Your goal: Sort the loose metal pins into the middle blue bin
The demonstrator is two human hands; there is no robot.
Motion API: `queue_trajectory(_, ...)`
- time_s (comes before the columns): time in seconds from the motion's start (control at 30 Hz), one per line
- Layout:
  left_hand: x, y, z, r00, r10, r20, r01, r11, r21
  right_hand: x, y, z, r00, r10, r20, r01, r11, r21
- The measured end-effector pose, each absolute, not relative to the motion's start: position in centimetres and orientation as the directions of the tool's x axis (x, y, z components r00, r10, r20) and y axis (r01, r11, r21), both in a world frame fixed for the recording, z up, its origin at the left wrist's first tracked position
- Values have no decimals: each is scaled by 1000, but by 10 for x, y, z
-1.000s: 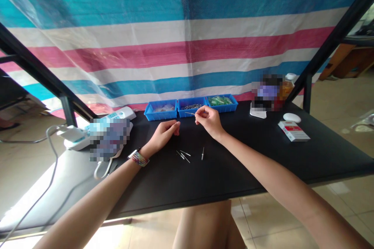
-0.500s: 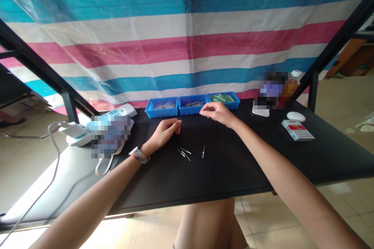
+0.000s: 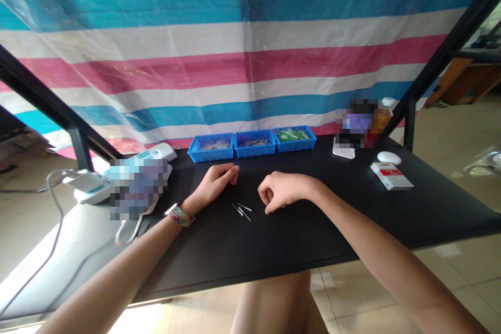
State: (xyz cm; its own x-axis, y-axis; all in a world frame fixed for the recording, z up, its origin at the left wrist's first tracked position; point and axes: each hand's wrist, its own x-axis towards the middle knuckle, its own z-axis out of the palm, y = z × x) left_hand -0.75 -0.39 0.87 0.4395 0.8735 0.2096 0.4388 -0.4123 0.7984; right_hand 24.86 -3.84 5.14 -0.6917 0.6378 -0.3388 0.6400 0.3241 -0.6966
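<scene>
My left hand (image 3: 219, 181) rests curled on the black table, thumb laid over the bent fingers; whatever its palm may hold is hidden. To the right, my right hand (image 3: 284, 191) is bent down to the tabletop with thumb and fingers drawn together; any item at the fingertips is out of sight. Between the hands and slightly nearer me lie several blind rivets (image 3: 241, 211) in a loose cluster. Behind them stand three blue bins in a row: the left bin (image 3: 211, 154) has clear plastic packets, the middle bin (image 3: 255, 150) metal rivets, the right bin (image 3: 295, 144) green-and-white packets.
At the left are a white power strip (image 3: 162, 151) with a plugged-in adapter (image 3: 88, 181) and a grey cable. A red-and-white box (image 3: 391, 176), a white oval case (image 3: 389, 157) and a bottle (image 3: 385, 109) stand right. A striped sheet (image 3: 195, 73) hangs behind the table.
My right hand has come down from the middle bin toward me, onto the spot where a single rivet lay; that rivet is now hidden. My left hand stays put. The view shifted slightly.
</scene>
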Motion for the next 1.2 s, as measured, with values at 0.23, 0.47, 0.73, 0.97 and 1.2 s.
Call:
queue_trajectory(0.23, -8, -3, 8, 444, 872, 208, 447, -416, 792, 256, -23, 36, -629, 777, -31, 572, 435, -695)
queue_trajectory(0.47, -3, -8, 13, 435, 872, 226, 317, -383, 868, 240, -8, 6, -494, 835, 243, 229, 395, -890)
queue_trajectory(0.73, -7, -5, 9, 489, 847, 209, 324, -399, 858, 222, -7, -13, -374, 885, 277, 54, 319, -946)
queue_trajectory(0.97, -7, -4, 7, 467, 853, 233, 345, -419, 840, 220, -3, -17, -280, 917, 285, -4, 295, -955)
queue_trajectory(1.2, -10, 1, 3, 412, 874, 256, 426, -433, 794, 220, -6, -14, -276, 941, 194, -128, 164, -978)
